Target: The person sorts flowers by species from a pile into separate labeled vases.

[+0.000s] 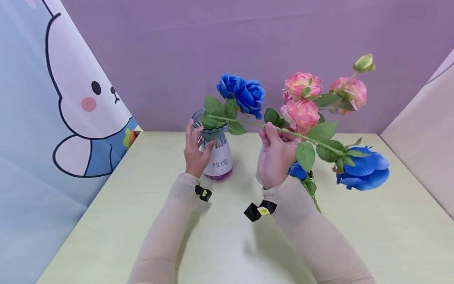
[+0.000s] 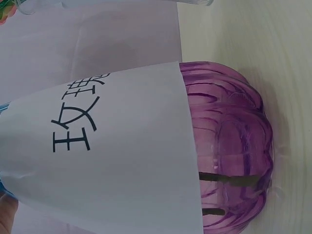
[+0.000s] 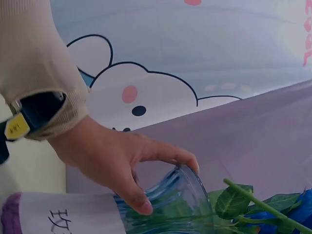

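Observation:
A glass vase (image 1: 218, 159) with a white label and purple base stands upright on the table; blue roses (image 1: 244, 94) with green leaves rise from its mouth. My left hand (image 1: 196, 152) grips the vase's flared neck, thumb against the near side, as the right wrist view also shows of the left hand (image 3: 117, 156). Between thumb and fingers of my right hand (image 1: 274, 159) is the stem of a single blue rose (image 1: 365, 167). Its bloom points right, and its cut end reaches left near the vase's mouth. Dark stems (image 2: 229, 179) show inside the purple base.
Pink flowers (image 1: 301, 114) rise behind my right hand, above a clear glass vessel mostly hidden by it. Under the right wrist, another blue flower (image 1: 298, 171) lies on the table with its stems. A purple backdrop (image 1: 248, 39) closes the rear; a cartoon-printed cloth (image 1: 81, 118) hangs left.

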{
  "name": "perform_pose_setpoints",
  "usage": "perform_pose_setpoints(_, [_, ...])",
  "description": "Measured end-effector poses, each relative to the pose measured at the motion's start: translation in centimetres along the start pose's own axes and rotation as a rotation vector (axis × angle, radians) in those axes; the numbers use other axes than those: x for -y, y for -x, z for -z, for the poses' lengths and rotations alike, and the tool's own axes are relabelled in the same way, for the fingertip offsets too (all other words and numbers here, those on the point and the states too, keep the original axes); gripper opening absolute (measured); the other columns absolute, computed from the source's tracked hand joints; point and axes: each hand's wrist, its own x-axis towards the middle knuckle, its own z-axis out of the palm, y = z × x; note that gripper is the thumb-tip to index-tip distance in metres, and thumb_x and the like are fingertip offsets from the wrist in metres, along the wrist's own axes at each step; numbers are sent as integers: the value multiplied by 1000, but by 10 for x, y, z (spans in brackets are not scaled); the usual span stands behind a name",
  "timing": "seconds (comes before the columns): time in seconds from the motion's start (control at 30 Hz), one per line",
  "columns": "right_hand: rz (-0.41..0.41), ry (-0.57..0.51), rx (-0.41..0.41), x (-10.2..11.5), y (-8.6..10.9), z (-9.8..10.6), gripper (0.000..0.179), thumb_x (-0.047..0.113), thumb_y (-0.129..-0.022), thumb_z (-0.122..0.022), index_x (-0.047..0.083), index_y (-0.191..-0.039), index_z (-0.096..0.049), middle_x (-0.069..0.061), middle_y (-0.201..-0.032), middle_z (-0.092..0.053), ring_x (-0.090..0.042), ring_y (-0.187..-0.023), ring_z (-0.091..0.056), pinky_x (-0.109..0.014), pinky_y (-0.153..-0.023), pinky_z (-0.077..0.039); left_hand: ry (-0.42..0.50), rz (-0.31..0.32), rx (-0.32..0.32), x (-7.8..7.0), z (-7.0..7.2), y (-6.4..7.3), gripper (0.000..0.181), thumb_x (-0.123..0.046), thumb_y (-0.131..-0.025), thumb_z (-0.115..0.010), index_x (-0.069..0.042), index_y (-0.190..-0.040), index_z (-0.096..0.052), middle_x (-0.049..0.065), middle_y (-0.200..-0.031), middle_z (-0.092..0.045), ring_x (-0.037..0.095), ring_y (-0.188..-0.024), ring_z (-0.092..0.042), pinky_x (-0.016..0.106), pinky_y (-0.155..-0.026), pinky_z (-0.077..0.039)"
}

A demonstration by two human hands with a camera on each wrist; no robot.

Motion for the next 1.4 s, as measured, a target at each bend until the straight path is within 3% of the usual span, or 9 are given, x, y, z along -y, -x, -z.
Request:
perform_pose_setpoints(0.1, [16, 50, -14, -1, -2, -8, 29, -15, -87, -57, -1, -101, -36, -13, -84, -52, -17, -64, -61, -22, -59, -57, 2, -9, 7, 0, 1, -1, 48, -3, -83, -73, -4, -122, -45, 28, -146, -31, 45, -108, -58, 46, -84, -55])
perform_pose_setpoints(0.2, [20, 166, -25, -3, -3, -17, 28, -12, -85, -62, 2, -91, -39, -11, -81, -56, -16, -63, -61, -22, -57, -56, 0, -7, 10, 0, 1, -1, 48, -4, -83, -73, -4, -122, -45, 28, -146, -31, 45, -108, -58, 45, -84, -55])
perform_pose_setpoints(0.37, [43, 361, 81, -9, -4, -28, 25, -7, -83, -68, 5, -82, -46, -8, -79, -61, -17, -60, -61, -26, -59, -57, -4, 1, 12, 0, 1, 0, 47, -4, -83, -73, -4, -122, -45, 27, -147, -31, 44, -106, -59, 44, -85, -55])
perform_pose_setpoints(0.57, [43, 488, 182, -17, -10, -31, 27, -8, -81, -71, 6, -74, -49, -7, -76, -62, -16, -62, -63, -28, -62, -59, -4, -8, 10, 0, 1, 1, 48, -4, -84, -72, -5, -123, -44, 28, -147, -31, 45, -107, -59, 46, -84, -55])
perform_pose_setpoints(0.73, [46, 638, 270, -24, -19, -30, 11, 0, -84, -71, -4, -85, -60, -10, -86, -66, -13, -70, -65, -30, -72, -59, -2, -17, 0, 0, 0, 2, 49, -3, -83, -72, -5, -123, -44, 29, -146, -31, 46, -107, -59, 47, -83, -56])
perform_pose_setpoints(0.93, [54, 771, 425, -36, -27, -34, 18, 3, -88, -67, -12, -98, -66, -21, -91, -68, -13, -73, -66, -30, -74, -59, -9, -24, -4, 2, -1, 1, 49, -4, -83, -73, -5, -123, -44, 29, -146, -31, 45, -108, -58, 46, -82, -56])
perform_pose_setpoints(1.03, [6, 856, 496, -41, -29, -35, 20, 6, -90, -65, -10, -103, -67, -22, -93, -68, -18, -78, -66, -31, -76, -58, -7, -15, -7, 1, -2, 0, 49, -3, -83, -73, -5, -123, -45, 28, -146, -32, 45, -109, -58, 46, -82, -56])
perform_pose_setpoints(1.23, [-217, 1007, 576, -48, -28, -35, 28, 16, -94, -62, -2, -115, -66, -16, -105, -69, -24, -95, -67, -28, -82, -57, 3, 3, -1, -1, -1, 2, 49, -1, -83, -72, -5, -122, -44, 28, -146, -32, 44, -111, -57, 47, -84, -55])
perform_pose_setpoints(1.4, [-273, 1179, 585, -42, -28, -39, 30, 18, -93, -64, 1, -117, -66, -13, -111, -68, -25, -94, -68, -31, -83, -56, 13, -3, -9, -3, -1, 1, 50, 1, -82, -72, -6, -123, -44, 28, -145, -32, 44, -110, -58, 46, -84, -55])
